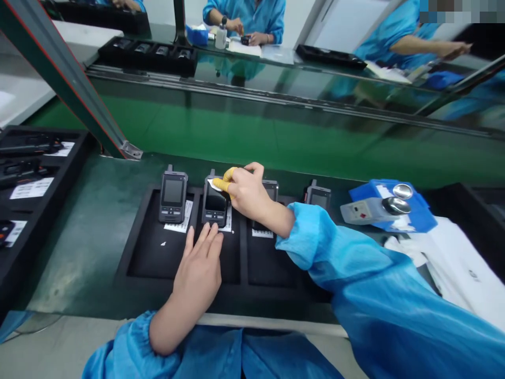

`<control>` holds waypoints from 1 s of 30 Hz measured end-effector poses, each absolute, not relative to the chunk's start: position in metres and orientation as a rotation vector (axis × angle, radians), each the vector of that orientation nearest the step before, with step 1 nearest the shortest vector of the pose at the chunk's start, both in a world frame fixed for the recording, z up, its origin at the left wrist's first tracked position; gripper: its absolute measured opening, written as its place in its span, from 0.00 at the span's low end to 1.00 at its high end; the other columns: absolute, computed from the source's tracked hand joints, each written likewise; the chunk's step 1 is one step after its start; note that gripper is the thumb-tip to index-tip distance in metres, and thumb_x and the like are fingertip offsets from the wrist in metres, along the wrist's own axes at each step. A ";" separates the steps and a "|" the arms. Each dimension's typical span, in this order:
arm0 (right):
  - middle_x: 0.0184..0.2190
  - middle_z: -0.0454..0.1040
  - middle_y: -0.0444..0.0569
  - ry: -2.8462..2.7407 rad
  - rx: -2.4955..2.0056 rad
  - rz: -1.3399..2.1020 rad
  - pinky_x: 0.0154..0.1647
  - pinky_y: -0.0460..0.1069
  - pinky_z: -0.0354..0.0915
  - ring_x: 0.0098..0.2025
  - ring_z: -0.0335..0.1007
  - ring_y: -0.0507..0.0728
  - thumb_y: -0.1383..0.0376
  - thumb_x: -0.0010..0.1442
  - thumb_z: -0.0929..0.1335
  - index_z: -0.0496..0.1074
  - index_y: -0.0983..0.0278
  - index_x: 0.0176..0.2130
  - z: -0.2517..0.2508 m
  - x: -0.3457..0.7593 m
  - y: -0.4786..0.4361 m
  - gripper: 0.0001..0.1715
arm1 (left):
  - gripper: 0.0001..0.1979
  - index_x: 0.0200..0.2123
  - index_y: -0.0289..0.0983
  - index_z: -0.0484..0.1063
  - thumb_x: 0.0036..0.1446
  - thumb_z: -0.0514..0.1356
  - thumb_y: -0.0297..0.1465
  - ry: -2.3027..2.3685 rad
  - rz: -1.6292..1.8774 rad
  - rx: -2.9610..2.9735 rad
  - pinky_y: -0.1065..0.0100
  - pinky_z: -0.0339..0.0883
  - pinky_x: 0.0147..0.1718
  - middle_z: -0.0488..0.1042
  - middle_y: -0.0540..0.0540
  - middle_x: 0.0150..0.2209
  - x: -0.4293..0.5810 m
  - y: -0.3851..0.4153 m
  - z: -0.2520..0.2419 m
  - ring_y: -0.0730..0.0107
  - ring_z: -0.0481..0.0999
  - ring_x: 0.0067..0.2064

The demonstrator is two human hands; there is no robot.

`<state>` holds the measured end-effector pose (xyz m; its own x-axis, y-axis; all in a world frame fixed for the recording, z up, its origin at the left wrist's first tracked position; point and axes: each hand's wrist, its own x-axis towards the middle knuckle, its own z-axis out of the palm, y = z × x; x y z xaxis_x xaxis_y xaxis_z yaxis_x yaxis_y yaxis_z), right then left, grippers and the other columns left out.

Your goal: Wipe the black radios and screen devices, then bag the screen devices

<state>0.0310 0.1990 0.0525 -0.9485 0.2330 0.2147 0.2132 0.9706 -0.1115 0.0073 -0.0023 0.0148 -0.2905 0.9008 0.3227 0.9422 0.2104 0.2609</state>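
Several dark handheld radios lie along the back of a black foam tray (158, 252). My right hand (248, 192), with yellow covers on two fingers, pinches a small white wipe (214, 184) against the upper part of the second radio's screen (215, 202). At that radio's lower edge rest the fingertips of my left hand (201, 268), spread and holding nothing. To the left is another radio (173, 197) on a white label. A third radio (270, 190) is partly hidden behind my right hand, and a fourth (319, 196) shows beyond my right sleeve.
On the right, a clear bottle (366, 211) lies by a blue box (422, 213), near white cloths (465, 263). Another tray (74, 158) holds devices at left. A slanted post (74, 79) rises at left. Across the conveyor, people in blue work at a bench.
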 end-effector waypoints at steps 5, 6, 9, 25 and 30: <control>0.39 0.72 0.47 -2.957 -0.085 0.157 0.46 0.56 0.39 0.40 0.60 0.55 0.73 0.59 0.59 0.75 0.61 0.38 0.039 0.045 0.177 0.17 | 0.19 0.48 0.30 0.68 0.56 0.45 0.18 -2.369 -0.611 -1.811 0.46 0.56 0.59 0.71 0.35 0.53 0.007 -0.003 0.017 0.55 0.66 0.59; 0.38 0.71 0.47 -2.964 -0.043 0.178 0.45 0.56 0.39 0.40 0.60 0.54 0.73 0.58 0.60 0.75 0.61 0.38 0.036 0.049 0.171 0.16 | 0.19 0.48 0.30 0.68 0.56 0.45 0.18 -2.368 -0.611 -1.805 0.46 0.56 0.59 0.72 0.35 0.53 0.007 -0.003 0.017 0.55 0.66 0.59; 0.37 0.71 0.46 -2.940 0.025 0.257 0.44 0.55 0.40 0.38 0.60 0.53 0.73 0.56 0.61 0.75 0.61 0.39 0.033 0.061 0.157 0.16 | 0.19 0.48 0.30 0.67 0.57 0.45 0.19 -2.360 -0.603 -1.788 0.48 0.57 0.58 0.75 0.36 0.49 0.007 -0.002 0.017 0.56 0.69 0.57; 0.33 0.73 0.46 -2.719 -0.429 0.211 0.40 0.53 0.47 0.36 0.64 0.53 0.78 0.51 0.61 0.75 0.60 0.32 0.064 0.175 0.188 0.19 | 0.17 0.47 0.31 0.66 0.58 0.45 0.19 -2.311 -0.590 -1.839 0.45 0.59 0.57 0.71 0.35 0.54 0.004 -0.005 0.018 0.55 0.66 0.59; 0.33 0.73 0.47 -2.657 -0.585 0.112 0.39 0.53 0.47 0.38 0.65 0.54 0.76 0.52 0.61 0.76 0.60 0.35 0.070 0.189 0.213 0.19 | 0.16 0.47 0.32 0.66 0.59 0.46 0.20 -2.286 -0.668 -1.835 0.43 0.58 0.57 0.72 0.35 0.53 0.016 -0.001 0.025 0.55 0.68 0.58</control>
